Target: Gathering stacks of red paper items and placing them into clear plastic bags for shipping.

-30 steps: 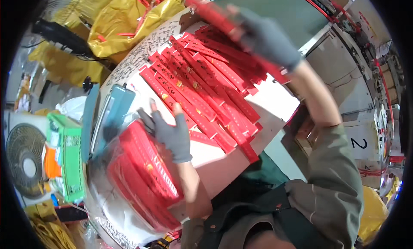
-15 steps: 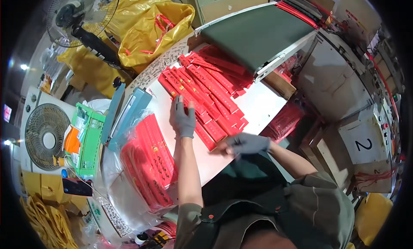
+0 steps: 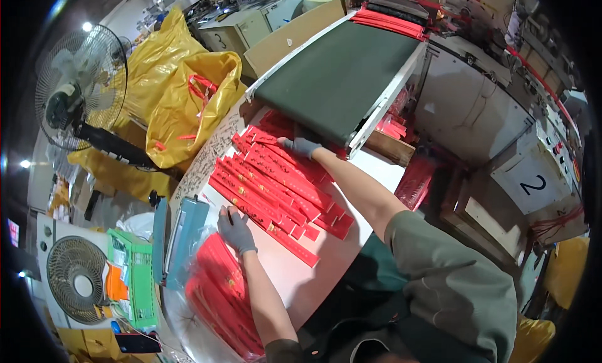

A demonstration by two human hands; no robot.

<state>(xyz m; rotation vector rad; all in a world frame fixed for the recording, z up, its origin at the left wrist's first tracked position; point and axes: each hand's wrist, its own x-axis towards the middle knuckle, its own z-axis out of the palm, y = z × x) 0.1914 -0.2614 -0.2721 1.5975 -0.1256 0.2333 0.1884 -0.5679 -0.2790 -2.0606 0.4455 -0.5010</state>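
Observation:
Long, narrow red packets [image 3: 269, 190] with gold and dark print lie in an overlapping, slanted pile on the white table. My left hand [image 3: 236, 230], in a grey glove with bare fingertips, rests by the pile's left edge, its fingers apart and nothing seen in them. Across the pile reaches my right hand [image 3: 301, 146], gloved the same way. Its fingers stretch over the far packets, close under the conveyor belt's end. Beside my left forearm, a clear plastic bag holds more red packets [image 3: 219, 281].
A dark green conveyor belt [image 3: 338, 74] overhangs the table's far side, with red packets at its far end. Left of the table stand a blue-grey device [image 3: 185, 237], a green basket [image 3: 133, 275] and a fan [image 3: 66, 109]. A yellow sack [image 3: 213, 106] sits behind.
My right hand has gone from the pile's near end to its far side. My left hand has drawn back to the pile's left edge. The head view has shifted.

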